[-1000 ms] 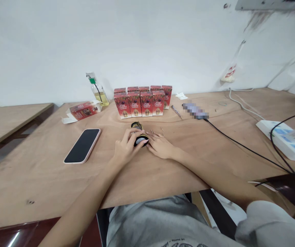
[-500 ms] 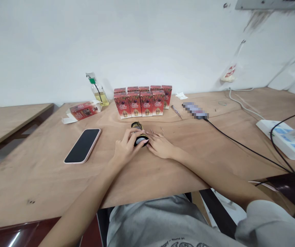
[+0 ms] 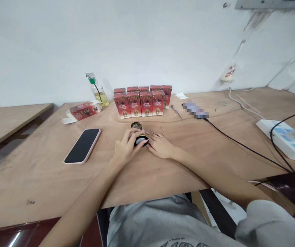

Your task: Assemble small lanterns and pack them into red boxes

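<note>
A small black and gold lantern (image 3: 136, 125) lies on its side on the table, its round base with a pale disc turned towards me. My left hand (image 3: 126, 144) is closed on it, fingers over the top and thumb against the base. My right hand (image 3: 161, 145) rests flat on the table, fingers stretched out, fingertips beside the lantern's base; whether they touch it I cannot tell. Just beyond those fingers lie small thin metal pieces (image 3: 162, 130). The lantern's middle is partly hidden by my left fingers.
Several red Christmas boxes (image 3: 146, 104) stand in two rows ahead. An opened box (image 3: 84, 111) and a pump bottle (image 3: 101, 96) are at the back left; a phone (image 3: 82, 145) lies nearer. To the right are a screwdriver (image 3: 176, 112), a cabled blurred device (image 3: 195, 110) and a power strip (image 3: 288, 139).
</note>
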Demonstrator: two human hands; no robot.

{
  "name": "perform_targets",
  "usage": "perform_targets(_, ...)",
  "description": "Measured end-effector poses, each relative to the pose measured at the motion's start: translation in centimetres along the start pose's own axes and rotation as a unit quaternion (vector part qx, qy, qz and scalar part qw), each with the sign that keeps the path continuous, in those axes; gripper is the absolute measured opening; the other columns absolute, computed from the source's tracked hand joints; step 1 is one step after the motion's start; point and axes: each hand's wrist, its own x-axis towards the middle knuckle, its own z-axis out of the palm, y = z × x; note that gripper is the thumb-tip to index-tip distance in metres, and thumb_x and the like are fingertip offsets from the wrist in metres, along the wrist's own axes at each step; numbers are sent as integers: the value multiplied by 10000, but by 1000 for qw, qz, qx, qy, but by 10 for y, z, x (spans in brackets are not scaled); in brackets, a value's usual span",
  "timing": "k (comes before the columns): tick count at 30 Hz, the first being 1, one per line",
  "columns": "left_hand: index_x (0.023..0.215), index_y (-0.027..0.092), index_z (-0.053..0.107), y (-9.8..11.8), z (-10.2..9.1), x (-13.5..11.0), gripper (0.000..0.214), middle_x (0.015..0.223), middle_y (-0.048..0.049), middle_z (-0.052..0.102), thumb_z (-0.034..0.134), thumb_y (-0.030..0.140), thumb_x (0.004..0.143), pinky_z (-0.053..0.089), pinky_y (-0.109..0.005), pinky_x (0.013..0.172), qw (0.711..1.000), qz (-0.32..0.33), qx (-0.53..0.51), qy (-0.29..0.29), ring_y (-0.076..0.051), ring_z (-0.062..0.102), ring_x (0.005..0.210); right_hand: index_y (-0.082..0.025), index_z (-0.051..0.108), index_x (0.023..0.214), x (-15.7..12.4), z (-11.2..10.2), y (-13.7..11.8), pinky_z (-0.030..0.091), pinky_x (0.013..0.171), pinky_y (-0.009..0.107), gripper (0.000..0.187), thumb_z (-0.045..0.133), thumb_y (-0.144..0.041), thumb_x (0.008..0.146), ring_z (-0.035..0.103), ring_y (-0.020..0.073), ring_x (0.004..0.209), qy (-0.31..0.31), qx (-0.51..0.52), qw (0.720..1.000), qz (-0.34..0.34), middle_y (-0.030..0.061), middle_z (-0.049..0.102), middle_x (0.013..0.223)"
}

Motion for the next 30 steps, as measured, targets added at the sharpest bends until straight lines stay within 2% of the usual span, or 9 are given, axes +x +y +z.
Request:
perform_targets(5,1072,187,596,-1,1,0,289,976,-60,674,580,393,869,427,-156,509,1000,8,5,9,-124,673,843,-1,454,1310,0,-1,-1,325,1099,445,444,368,-218,933,416,270,1324,-5,-5,1000,-2,209,482,1377)
perform_targets(12,1079,194,600,-2,2,-1,290,978,-59,672,582,392,868,412,-157,490,1000,2,-1,4,-126,672,834,-26,461,1308,0,1,0,320,1101,450,433,367,-221,933,428,259,1318,6,-2,1000,-2,202,494,1368)
perform_targets(30,1075,184,605,-2,1,0,295,979,-64,676,573,397,873,426,-152,513,1000,9,6,5,-122,669,852,-2,436,1329,0,-1,0,332,1094,446,458,352,-229,940,418,276,1321,-6,-10,1000,-1,199,471,1390)
